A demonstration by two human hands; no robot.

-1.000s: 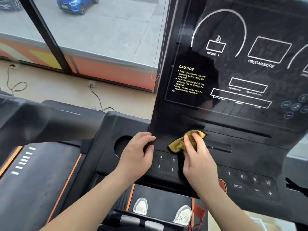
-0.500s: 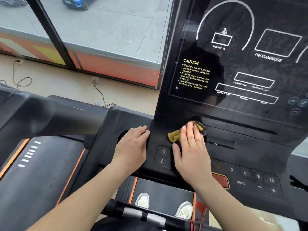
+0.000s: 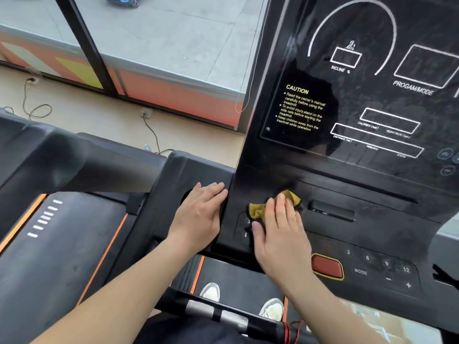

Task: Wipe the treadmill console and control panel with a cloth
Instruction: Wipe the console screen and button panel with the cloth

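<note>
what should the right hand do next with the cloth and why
Probably slide the right hand, flat on the crumpled yellow cloth, rightward along the black control panel: the cloth sits at its left end, and the red oval button lies beyond.

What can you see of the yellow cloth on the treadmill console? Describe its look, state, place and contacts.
The cloth is small, mustard yellow and looks soft and fuzzy. It lies crumpled on the black control panel, below the display and just above the left number keys. The right hand presses it with flat, straight fingers and covers its middle, so only its left and upper-right edges show. The left hand does not touch it.
</note>
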